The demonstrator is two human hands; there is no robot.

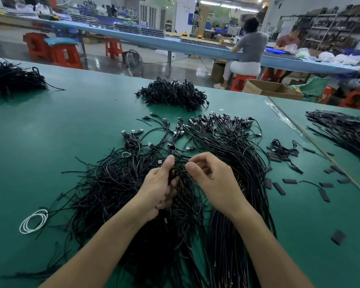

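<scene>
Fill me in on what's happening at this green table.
A person is working through a heap of black cables on the green table. The left hand grips a small bunch of them, and the right hand pinches strands beside the left thumb. Short black sleeve pieces lie scattered to the right, white loops to the left, a bundled pile farther back.

The left hand (160, 190) curls round what is probably a cable end (172, 173), mostly hidden by its fingers. Whether the right hand (212, 181) pinches a strand is too fine to tell. The loose cables (227, 235) run off the bottom edge.
</scene>
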